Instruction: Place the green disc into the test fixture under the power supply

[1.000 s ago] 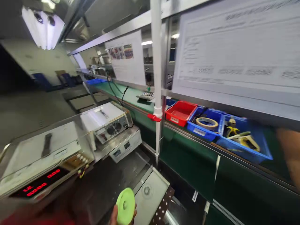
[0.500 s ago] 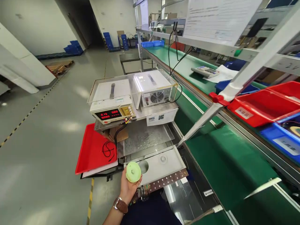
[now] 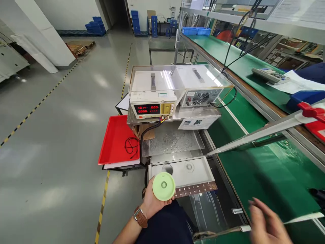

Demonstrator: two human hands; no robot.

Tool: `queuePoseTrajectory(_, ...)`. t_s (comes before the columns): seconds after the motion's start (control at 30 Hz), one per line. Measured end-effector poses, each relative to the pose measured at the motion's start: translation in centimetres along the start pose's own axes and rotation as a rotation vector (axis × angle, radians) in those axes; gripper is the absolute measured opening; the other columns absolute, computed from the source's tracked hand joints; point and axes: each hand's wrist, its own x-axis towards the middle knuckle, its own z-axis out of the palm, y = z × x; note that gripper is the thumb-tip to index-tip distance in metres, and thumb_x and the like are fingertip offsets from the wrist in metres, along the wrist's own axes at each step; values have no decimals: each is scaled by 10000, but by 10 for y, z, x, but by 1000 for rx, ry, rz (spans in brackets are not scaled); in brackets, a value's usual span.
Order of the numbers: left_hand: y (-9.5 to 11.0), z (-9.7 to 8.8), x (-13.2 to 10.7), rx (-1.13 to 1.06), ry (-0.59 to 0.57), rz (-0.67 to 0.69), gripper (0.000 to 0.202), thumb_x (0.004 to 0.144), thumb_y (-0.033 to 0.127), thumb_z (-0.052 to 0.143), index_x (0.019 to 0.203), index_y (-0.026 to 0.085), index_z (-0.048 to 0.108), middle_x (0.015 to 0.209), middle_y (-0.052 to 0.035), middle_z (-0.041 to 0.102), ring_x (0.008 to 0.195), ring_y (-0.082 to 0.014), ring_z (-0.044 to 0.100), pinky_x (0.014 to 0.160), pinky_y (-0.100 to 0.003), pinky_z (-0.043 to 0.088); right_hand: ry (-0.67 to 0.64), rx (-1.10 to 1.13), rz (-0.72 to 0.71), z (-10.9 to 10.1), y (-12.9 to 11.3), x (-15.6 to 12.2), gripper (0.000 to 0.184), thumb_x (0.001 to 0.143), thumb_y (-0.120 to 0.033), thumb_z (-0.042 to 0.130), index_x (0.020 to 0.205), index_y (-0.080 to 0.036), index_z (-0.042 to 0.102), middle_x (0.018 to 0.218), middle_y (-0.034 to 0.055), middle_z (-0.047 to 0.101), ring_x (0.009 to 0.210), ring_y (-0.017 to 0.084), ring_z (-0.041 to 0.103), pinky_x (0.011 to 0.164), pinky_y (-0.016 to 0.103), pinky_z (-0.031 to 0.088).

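My left hand (image 3: 158,200), with a brown-strapped watch at its wrist, is closed round a light green round disc (image 3: 164,194) with a small ring at its centre. The disc is held flat side up, in front of the white tray (image 3: 181,178). That tray has a round hole (image 3: 167,169) and a clear round piece (image 3: 189,167) in it. At the lower right my right hand (image 3: 267,223) is above the green conveyor belt (image 3: 264,183), slightly blurred. Its fingers look parted, and I see nothing in them.
Behind the tray stands a power supply (image 3: 152,107) with a red display, beside a second instrument with a fan (image 3: 200,98). A red tray (image 3: 115,144) with a black cable (image 3: 130,145) lies to the left. A slanting metal post (image 3: 251,135) rises on the right.
My right hand has come into view at the lower right. The disc, still in my left hand, shows a different central marking. The view has shifted, and the display reading has risen.
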Motion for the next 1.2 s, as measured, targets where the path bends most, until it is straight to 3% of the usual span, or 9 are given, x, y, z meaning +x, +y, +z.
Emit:
queuePoseTrajectory(0.23, 5, -5, 0, 242, -234, -61, 925, 748, 837, 616, 1188, 26, 671, 975, -228, 736, 756, -308, 711, 626, -309, 518, -664, 390, 153, 114, -45, -82, 672, 836, -647, 650, 1297, -159, 666, 1204, 174, 721, 1027, 287, 712, 842, 383, 613)
queuePoseTrajectory(0.33, -2, -11, 9, 308, -230, -134, 815, 812, 789, 617, 1184, 68, 695, 985, -192, 746, 734, -315, 714, 602, -315, 509, -962, 542, 275, 136, -51, -94, 655, 842, -658, 653, 1243, -141, 682, 1018, 154, 762, 697, 232, 701, 562, 320, 554)
queuePoseTrajectory(0.4, -9, -23, 19, 374, -215, -174, 745, 884, 746, 573, 1201, 84, 700, 1021, -195, 744, 822, -338, 719, 666, -339, 525, -1007, 525, 279, 142, -34, -93, 575, 843, -651, 659, 1068, -127, 738, 859, 123, 760, 609, 211, 655, 531, 310, 511)
queuePoseTrajectory(0.53, -23, -66, 48, 554, -9, -53, 755, 843, 766, 621, 1187, 99, 706, 1191, -220, 714, 1120, -364, 664, 924, -403, 526, -457, 273, 101, 142, 39, -80, 420, 874, -536, 668, 958, -140, 778, 953, 123, 775, 883, 277, 715, 786, 382, 583)
queuePoseTrajectory(0.63, -30, -96, 70, 590, 122, 105, 848, 709, 815, 721, 1188, 115, 681, 1240, -217, 698, 1192, -368, 630, 989, -411, 505, -54, 68, -231, 134, 98, -78, 266, 917, -325, 633, 1088, -175, 769, 1186, 118, 743, 1092, 283, 704, 960, 426, 572)
queuePoseTrajectory(0.77, -42, -119, 90, 630, 162, 292, 822, 586, 753, 845, 1095, 126, 692, 1103, -184, 739, 1073, -338, 666, 899, -375, 533, 78, -150, -591, 122, 155, -96, 401, 886, -74, 571, 1225, -226, 721, 1334, 101, 677, 1156, 251, 681, 952, 399, 582)
queuePoseTrajectory(0.97, -81, -146, 101, 644, 96, 384, 715, 645, 651, 869, 1069, 101, 698, 1057, -183, 738, 979, -279, 672, 815, -323, 545, 124, -190, -902, 135, 197, -124, 525, 852, 19, 527, 1269, -253, 694, 1367, 122, 656, 1150, 256, 686, 828, 380, 611)
queuePoseTrajectory(1.1, -105, -163, 93, 601, 154, 421, 795, 530, 643, 930, 1054, 94, 693, 1001, -176, 738, 936, -270, 673, 772, -309, 550, 243, -157, -847, 130, 201, -121, 531, 868, -4, 511, 1306, -256, 676, 1383, 128, 643, 1173, 267, 677, 877, 411, 608)
queuePoseTrajectory(1.2, -115, -173, 88, 567, 170, 418, 779, 507, 600, 953, 1045, 104, 687, 949, -143, 739, 906, -253, 674, 750, -298, 559, 311, -169, -808, 97, 206, -126, 564, 856, -5, 528, 1334, -273, 663, 1414, 120, 621, 1170, 277, 672, 882, 422, 595)
